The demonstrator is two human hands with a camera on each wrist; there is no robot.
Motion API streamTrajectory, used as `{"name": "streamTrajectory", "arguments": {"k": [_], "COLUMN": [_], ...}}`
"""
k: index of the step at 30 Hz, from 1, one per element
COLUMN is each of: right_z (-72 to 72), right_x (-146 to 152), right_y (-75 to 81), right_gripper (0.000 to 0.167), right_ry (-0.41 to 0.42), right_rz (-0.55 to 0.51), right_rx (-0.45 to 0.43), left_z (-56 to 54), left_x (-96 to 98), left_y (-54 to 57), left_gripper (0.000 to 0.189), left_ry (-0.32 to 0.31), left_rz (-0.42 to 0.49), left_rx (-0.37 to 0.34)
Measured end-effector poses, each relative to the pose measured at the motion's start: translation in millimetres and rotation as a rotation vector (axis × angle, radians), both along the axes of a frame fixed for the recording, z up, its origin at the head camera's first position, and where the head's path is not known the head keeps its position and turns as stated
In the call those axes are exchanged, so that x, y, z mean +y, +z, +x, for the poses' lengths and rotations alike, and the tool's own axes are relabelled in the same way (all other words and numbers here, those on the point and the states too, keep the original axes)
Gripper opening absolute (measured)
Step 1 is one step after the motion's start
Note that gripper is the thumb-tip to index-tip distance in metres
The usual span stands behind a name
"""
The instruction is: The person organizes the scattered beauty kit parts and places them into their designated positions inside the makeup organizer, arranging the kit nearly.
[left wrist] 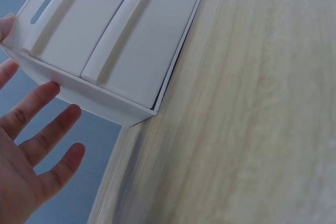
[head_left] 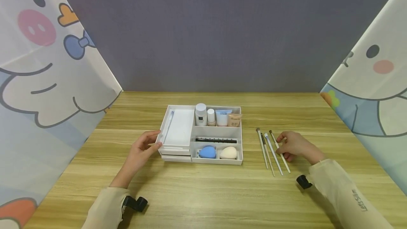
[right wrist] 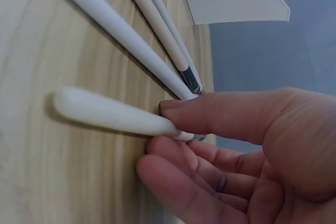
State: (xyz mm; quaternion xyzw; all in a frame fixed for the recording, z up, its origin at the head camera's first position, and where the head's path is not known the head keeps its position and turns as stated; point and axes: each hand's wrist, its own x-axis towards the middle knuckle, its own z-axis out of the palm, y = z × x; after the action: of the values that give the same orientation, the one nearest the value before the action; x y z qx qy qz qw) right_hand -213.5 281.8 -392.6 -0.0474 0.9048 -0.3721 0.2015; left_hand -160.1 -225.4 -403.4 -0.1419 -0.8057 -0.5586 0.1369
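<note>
My right hand [head_left: 293, 145] pinches a white-handled makeup brush [right wrist: 115, 114] between thumb and fingertips, the handle lying low over the table. Three more makeup brushes [head_left: 269, 147] lie side by side to its left. My left hand [head_left: 143, 148] holds the front left corner of a white desk organizer [head_left: 217, 129], thumb at the front and index finger at the side. Its other fingers spread loosely along the side wall in the left wrist view. On the organizer's left top tray lies a single pale brush [head_left: 169, 124]; drawer fronts [left wrist: 142, 40] stand below that tray.
Upright in the organizer's back compartment are a white bottle [head_left: 201, 115], a smaller bottle [head_left: 211, 116] and two tubes [head_left: 223, 117]. A black pencil-like stick [head_left: 216, 140] lies mid-box. Blue [head_left: 207, 152] and cream [head_left: 228, 153] makeup sponges fill the front compartments. Printed panels flank the wooden table [head_left: 203, 197].
</note>
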Motion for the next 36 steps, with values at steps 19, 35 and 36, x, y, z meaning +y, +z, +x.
{"name": "streamTrajectory", "arguments": {"k": [19,35,36], "right_z": [-3.4,-14.9,-15.5], "right_x": [0.9,26.8,27.3], "right_y": [1.6,-5.0,-4.7], "right_gripper": [0.041,0.062,0.062], "right_ry": [0.044,0.128,0.126], "right_rz": [0.035,-0.335,-0.362], "right_rx": [0.027,-0.136,-0.144], "left_z": [-1.1,-3.5,-3.6], "left_x": [-0.7,-4.3,-4.4], "left_y": [-0.4,-4.9,-4.9], "left_gripper": [0.034,0.034,0.034], "left_ry": [-0.023,-0.018,-0.019], "left_rz": [0.019,-0.006,-0.005], "left_rx": [0.023,0.02,0.02]}}
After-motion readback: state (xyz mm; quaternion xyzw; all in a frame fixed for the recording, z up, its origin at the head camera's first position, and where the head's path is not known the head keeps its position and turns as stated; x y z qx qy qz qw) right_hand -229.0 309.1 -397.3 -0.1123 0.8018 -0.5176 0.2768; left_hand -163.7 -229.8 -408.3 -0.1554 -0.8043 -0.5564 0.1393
